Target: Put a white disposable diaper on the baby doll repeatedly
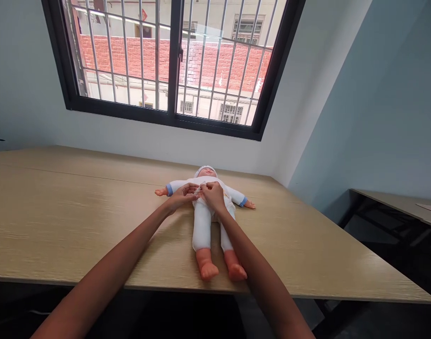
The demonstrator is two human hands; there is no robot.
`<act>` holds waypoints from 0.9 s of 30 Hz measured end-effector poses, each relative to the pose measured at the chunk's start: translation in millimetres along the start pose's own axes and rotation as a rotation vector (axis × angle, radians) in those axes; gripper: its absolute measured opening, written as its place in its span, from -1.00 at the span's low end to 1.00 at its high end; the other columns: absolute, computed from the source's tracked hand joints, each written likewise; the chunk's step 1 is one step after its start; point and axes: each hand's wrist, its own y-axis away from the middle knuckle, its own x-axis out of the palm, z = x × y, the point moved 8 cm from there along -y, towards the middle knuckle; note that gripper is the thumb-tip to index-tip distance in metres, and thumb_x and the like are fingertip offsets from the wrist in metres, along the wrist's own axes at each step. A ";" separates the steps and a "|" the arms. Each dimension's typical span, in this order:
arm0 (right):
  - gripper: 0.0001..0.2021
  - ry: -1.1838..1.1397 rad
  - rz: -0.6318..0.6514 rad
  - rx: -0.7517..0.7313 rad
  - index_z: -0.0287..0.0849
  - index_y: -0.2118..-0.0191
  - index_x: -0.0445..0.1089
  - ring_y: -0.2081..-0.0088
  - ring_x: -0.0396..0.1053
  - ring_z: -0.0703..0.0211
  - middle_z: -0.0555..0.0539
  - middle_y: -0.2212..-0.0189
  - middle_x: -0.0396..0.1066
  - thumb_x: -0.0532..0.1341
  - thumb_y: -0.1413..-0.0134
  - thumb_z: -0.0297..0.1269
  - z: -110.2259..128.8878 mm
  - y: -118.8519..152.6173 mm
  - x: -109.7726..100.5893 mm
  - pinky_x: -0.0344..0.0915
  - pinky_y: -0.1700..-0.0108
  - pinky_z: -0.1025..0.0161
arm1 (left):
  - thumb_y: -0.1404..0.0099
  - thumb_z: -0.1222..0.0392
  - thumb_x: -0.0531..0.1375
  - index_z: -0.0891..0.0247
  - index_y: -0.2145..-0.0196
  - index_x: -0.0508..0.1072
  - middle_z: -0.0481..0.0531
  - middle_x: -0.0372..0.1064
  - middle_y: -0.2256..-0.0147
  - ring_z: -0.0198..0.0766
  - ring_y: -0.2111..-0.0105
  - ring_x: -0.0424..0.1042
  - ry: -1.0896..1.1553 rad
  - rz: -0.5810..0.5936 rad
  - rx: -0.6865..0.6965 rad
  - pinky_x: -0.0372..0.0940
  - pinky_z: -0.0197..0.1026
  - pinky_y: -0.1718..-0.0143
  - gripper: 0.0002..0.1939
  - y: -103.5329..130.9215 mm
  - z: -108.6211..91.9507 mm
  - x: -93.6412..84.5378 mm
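A baby doll (203, 228) in a white outfit with blue cuffs lies on its back on the wooden table, feet toward me and arms spread. My left hand (184, 195) is at the doll's belly, its fingers closed on a bit of the white top (183, 183). Right beside it, my right hand (212, 194) pinches the same white cloth between thumb and fingers. Both hands and my right forearm cover much of the doll's middle. A white cap (205, 169) is on its head.
The light wooden table (95, 226) ends at a front edge just below the doll's feet. Behind it is a barred window (173, 61) in a dark frame. A second table (395, 202) stands at the right.
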 end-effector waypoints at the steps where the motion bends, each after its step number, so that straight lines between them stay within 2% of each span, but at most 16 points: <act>1: -0.69 -0.012 0.017 0.009 -0.15 0.72 0.07 0.53 0.09 0.26 0.07 0.70 0.07 0.07 0.03 -0.28 -1.9 -1.0 -0.9 0.09 0.43 0.31 | 0.00 0.14 0.39 0.22 0.11 0.43 0.09 0.39 0.13 -0.14 0.05 0.32 -0.032 -0.012 0.012 0.22 -0.11 0.03 -0.53 0.4 -0.8 0.1; 4: -0.69 -0.054 0.060 0.043 -0.14 0.72 0.04 0.61 -0.03 0.32 0.10 0.74 -0.01 0.07 0.06 -0.29 -6.6 -1.9 -1.9 -0.02 0.53 0.31 | -0.02 0.14 0.38 0.21 0.10 0.43 0.11 0.36 0.09 -0.13 0.01 0.29 -0.080 -0.029 0.017 0.21 -0.13 0.03 -0.54 2.2 -1.7 -0.2; 8: -0.73 -0.092 0.140 0.053 -0.17 0.72 0.11 0.60 0.03 0.34 0.08 0.73 0.08 0.10 0.09 -0.33 -4.7 -1.2 1.3 -0.01 0.52 0.31 | -0.06 0.15 0.35 0.20 0.07 0.43 0.06 0.37 0.17 -0.19 0.10 0.32 -0.085 0.002 0.022 0.22 -0.20 0.11 -0.55 3.0 -1.7 0.2; 12: -0.74 -0.066 0.257 -0.008 -0.19 0.71 0.17 0.58 0.04 0.35 0.10 0.74 0.10 0.12 0.09 -0.34 5.9 0.1 5.2 0.00 0.48 0.33 | -0.07 0.13 0.34 0.25 0.18 0.46 0.02 0.36 0.31 -0.23 0.24 0.32 -0.099 0.027 0.028 0.21 -0.25 0.22 -0.66 2.5 -4.1 1.8; 16: -0.75 -0.031 0.334 -0.074 -0.20 0.71 0.19 0.54 0.08 0.33 0.09 0.72 0.12 0.14 0.10 -0.37 16.4 3.0 4.6 0.02 0.44 0.33 | -0.11 0.09 0.32 0.25 0.29 0.46 0.03 0.37 0.29 -0.22 0.25 0.31 -0.115 0.073 -0.014 0.19 -0.25 0.25 -0.75 4.2 -4.3 6.9; 22: -0.82 -0.061 0.363 -0.105 -0.21 0.63 0.30 0.48 0.16 0.29 0.05 0.63 0.25 0.13 0.08 -0.35 24.7 6.9 5.0 0.08 0.37 0.31 | -0.17 0.02 0.23 0.24 0.31 0.43 0.03 0.37 0.31 -0.25 0.32 0.30 0.024 0.096 -0.097 0.22 -0.23 0.25 -0.76 3.5 8.9 3.9; 25: -0.80 -0.048 0.346 -0.091 -0.20 0.63 0.30 0.47 0.17 0.28 0.04 0.62 0.26 0.12 0.05 -0.34 23.4 6.6 5.1 0.08 0.37 0.31 | -0.22 -0.10 0.11 0.24 0.37 0.41 0.07 0.37 0.36 -0.21 0.33 0.32 0.086 0.088 -0.124 0.26 -0.18 0.25 -0.67 -1.1 16.0 0.9; 27: -0.80 -0.031 0.354 -0.086 -0.19 0.62 0.31 0.43 0.22 0.25 0.02 0.59 0.30 0.12 0.04 -0.34 22.4 6.3 5.9 0.12 0.34 0.31 | -0.21 -0.12 0.11 0.25 0.40 0.41 0.08 0.36 0.40 -0.21 0.38 0.31 0.084 0.070 -0.137 0.25 -0.18 0.31 -0.65 -3.9 18.3 -0.7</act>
